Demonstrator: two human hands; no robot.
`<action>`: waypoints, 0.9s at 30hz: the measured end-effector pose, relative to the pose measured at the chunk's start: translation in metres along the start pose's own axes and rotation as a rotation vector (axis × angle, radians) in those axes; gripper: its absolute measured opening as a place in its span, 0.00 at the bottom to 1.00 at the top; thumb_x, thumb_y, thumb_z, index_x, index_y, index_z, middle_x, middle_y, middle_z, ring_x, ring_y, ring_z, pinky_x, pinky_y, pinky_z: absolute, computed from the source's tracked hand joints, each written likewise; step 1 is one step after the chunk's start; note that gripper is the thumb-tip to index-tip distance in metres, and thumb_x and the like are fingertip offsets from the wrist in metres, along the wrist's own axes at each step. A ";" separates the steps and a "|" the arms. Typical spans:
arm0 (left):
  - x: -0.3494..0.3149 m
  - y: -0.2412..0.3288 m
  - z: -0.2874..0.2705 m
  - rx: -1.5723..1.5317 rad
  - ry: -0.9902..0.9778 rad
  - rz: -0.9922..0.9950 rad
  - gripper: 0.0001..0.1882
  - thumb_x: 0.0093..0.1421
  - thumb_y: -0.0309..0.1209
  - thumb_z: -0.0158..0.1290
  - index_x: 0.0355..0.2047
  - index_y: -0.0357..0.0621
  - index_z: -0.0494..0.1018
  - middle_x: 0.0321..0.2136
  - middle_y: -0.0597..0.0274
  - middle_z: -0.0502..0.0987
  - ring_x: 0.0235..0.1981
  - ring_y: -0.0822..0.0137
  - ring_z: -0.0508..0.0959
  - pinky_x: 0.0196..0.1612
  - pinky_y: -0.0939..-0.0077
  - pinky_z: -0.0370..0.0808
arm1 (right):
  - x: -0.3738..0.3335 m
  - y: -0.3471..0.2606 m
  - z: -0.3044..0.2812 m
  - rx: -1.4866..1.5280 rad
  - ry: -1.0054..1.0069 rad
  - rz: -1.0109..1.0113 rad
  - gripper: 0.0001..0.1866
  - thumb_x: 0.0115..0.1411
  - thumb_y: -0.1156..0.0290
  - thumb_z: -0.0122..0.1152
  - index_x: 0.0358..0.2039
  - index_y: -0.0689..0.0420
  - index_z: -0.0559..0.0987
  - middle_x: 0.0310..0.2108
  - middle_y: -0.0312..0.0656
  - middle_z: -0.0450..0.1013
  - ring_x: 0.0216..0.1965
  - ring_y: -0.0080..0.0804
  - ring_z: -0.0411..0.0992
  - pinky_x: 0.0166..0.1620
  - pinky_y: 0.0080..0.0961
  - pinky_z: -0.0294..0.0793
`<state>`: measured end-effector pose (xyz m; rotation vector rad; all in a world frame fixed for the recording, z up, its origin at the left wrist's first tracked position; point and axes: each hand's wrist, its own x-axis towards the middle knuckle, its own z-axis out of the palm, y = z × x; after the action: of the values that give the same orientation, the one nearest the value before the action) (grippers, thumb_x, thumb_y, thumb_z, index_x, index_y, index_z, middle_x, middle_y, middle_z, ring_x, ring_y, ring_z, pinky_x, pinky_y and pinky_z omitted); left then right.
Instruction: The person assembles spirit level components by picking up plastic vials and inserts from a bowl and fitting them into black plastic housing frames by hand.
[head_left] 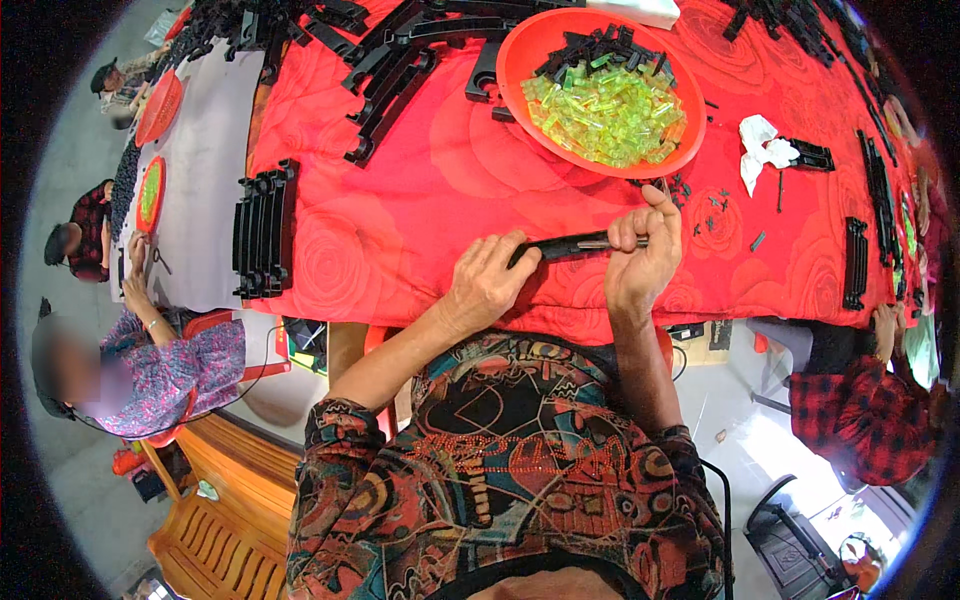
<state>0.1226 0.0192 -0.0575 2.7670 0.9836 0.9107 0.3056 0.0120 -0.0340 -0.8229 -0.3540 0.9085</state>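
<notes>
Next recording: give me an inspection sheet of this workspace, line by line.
Surface: table under a red rose-patterned cloth.
Job's things: long black plastic strip, held level above the table's near edge; round red plastic basin holding translucent yellow-green plastic pieces and small black parts.
Clutter: stack of curved black plastic strips at left, more piled at the far edge; crumpled white cloth; scattered small black bits.
Hands: left hand grips the strip's left end; right hand pinches its right end.
Cables: black cable beside the person's right side.
Surroundings: other people seated along both sides; wooden bench.
</notes>
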 end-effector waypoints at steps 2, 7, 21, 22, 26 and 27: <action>0.001 0.000 -0.002 0.023 -0.007 0.024 0.14 0.43 0.24 0.56 0.34 0.43 0.73 0.34 0.58 0.72 0.31 0.62 0.73 0.31 0.70 0.69 | 0.001 0.002 -0.006 0.054 -0.014 0.029 0.12 0.63 0.69 0.41 0.39 0.65 0.68 0.17 0.30 0.54 0.16 0.18 0.52 0.21 0.19 0.56; -0.002 0.000 0.002 -0.004 -0.101 -0.008 0.14 0.46 0.29 0.51 0.37 0.45 0.73 0.37 0.55 0.69 0.35 0.60 0.70 0.35 0.68 0.67 | 0.001 0.005 0.001 0.048 0.057 0.063 0.13 0.65 0.67 0.39 0.36 0.64 0.69 0.14 0.29 0.51 0.13 0.17 0.50 0.15 0.18 0.52; 0.007 0.002 0.005 -0.075 -0.022 -0.018 0.09 0.45 0.21 0.55 0.30 0.37 0.72 0.32 0.57 0.71 0.29 0.61 0.70 0.28 0.68 0.65 | 0.003 0.017 0.001 -0.020 0.082 -0.013 0.16 0.67 0.62 0.40 0.34 0.63 0.68 0.12 0.27 0.49 0.12 0.14 0.48 0.15 0.16 0.51; 0.006 0.002 0.005 -0.075 -0.027 -0.018 0.09 0.45 0.21 0.55 0.30 0.37 0.72 0.32 0.57 0.71 0.29 0.61 0.70 0.28 0.68 0.65 | 0.003 0.018 0.000 -0.018 0.080 -0.012 0.16 0.67 0.62 0.40 0.34 0.63 0.68 0.12 0.27 0.49 0.12 0.14 0.48 0.15 0.16 0.51; 0.006 0.002 0.006 -0.072 -0.018 -0.015 0.07 0.46 0.21 0.55 0.28 0.37 0.72 0.32 0.57 0.71 0.28 0.61 0.69 0.28 0.68 0.65 | 0.002 0.020 0.003 -0.014 0.084 0.001 0.16 0.67 0.62 0.40 0.34 0.63 0.68 0.12 0.27 0.49 0.12 0.15 0.48 0.15 0.17 0.51; 0.006 0.002 0.006 -0.072 -0.017 -0.017 0.07 0.46 0.21 0.55 0.28 0.37 0.72 0.32 0.57 0.71 0.28 0.61 0.69 0.28 0.68 0.65 | 0.002 0.020 0.003 -0.020 0.078 0.000 0.15 0.67 0.62 0.40 0.34 0.63 0.68 0.12 0.27 0.49 0.12 0.15 0.48 0.15 0.17 0.51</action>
<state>0.1306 0.0215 -0.0585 2.6979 0.9510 0.9004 0.2935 0.0219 -0.0469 -0.8744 -0.2958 0.8717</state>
